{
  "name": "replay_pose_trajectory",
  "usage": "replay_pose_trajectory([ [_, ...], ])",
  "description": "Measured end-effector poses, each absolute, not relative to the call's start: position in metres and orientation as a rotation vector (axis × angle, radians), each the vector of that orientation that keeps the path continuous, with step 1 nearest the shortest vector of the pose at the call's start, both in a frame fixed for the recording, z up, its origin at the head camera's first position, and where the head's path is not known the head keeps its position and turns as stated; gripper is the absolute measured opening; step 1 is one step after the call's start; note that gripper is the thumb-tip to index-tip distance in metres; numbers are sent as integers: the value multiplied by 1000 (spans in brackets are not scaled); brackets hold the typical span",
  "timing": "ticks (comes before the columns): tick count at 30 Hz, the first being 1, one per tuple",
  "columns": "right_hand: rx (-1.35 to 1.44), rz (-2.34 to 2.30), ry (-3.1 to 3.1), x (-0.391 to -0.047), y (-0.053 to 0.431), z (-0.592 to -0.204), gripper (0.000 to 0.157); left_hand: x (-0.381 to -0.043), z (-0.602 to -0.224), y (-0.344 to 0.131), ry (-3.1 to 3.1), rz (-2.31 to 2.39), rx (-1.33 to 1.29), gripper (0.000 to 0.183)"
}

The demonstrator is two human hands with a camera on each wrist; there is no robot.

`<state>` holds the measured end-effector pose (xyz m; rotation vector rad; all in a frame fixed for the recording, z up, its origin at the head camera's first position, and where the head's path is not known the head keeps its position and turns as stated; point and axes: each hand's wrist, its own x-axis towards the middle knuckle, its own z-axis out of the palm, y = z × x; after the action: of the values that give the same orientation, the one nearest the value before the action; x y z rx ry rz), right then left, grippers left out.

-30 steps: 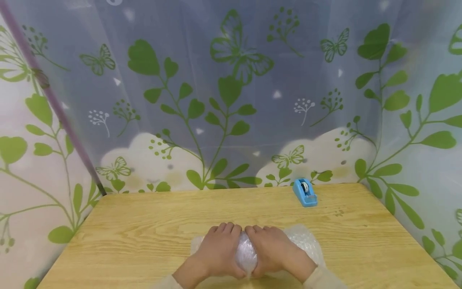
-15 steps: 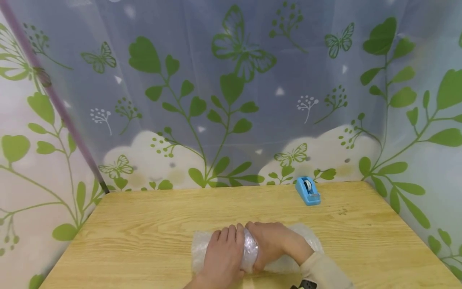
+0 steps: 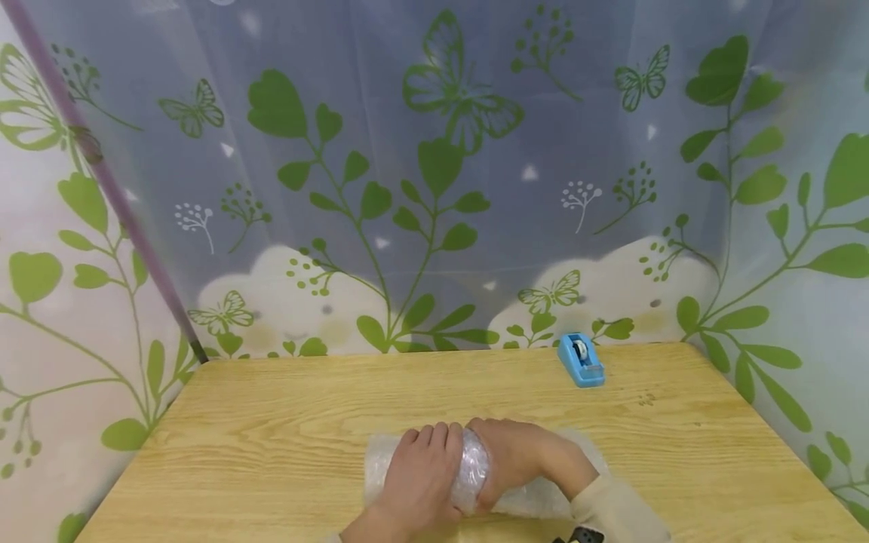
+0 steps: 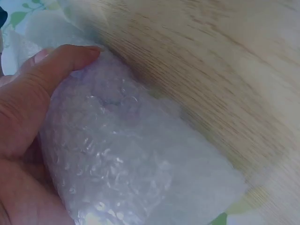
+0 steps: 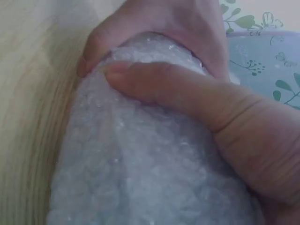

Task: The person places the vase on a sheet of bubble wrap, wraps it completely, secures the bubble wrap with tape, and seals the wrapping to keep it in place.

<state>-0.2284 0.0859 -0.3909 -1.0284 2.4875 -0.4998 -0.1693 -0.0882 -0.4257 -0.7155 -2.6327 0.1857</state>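
A roll of clear bubble wrap (image 3: 473, 464) lies across the near part of the wooden table, faintly purple under its layers; what is inside cannot be made out. My left hand (image 3: 421, 475) curls over its left part, the thumb along the near side in the left wrist view, where the loose end of the wrap (image 4: 117, 154) spreads out. Close beside it, my right hand (image 3: 519, 460) grips the roll from the right. The right wrist view shows that thumb (image 5: 178, 89) pressed on the bubble wrap (image 5: 140, 164), with the left hand (image 5: 164, 21) just beyond.
A blue tape dispenser (image 3: 581, 360) stands near the back right of the table (image 3: 285, 422). Behind the table hangs a curtain (image 3: 339, 188) with leaves and butterflies, and more of it closes off both sides. A dark device (image 3: 582, 535) is at the right wrist.
Both hands have turned on the roll: the left forearm now comes up more steeply and the right wrist is bent. More of the wrap's left end shows. The head view has shifted slightly.
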Motion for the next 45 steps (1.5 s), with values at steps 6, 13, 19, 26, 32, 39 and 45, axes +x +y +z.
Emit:
replay_pose_trajectory([
  [6,-1063,-298,2789,-212,94,-389,96,-173,-424,-87,-2666,181,-675,93],
  [13,-1234,-173,2980,-197,99,-400,93,-182,-413,-83,-2747,207,-751,87],
  [19,-1221,-116,3028,-190,100,-410,94,-191,-407,-84,-2900,189,-800,86],
  [26,-1196,-40,3063,-184,97,-415,98,-198,-406,-88,-2979,115,-821,83],
  [32,-1226,-75,3121,-182,94,-419,106,-205,-404,-94,-3044,1,-872,86],
  [39,-1236,-148,3196,-186,89,-425,106,-214,-405,-102,-3102,-254,-969,75],
  [45,-1182,-169,3183,-187,87,-425,106,-217,-402,-104,-3179,-412,-1018,69],
])
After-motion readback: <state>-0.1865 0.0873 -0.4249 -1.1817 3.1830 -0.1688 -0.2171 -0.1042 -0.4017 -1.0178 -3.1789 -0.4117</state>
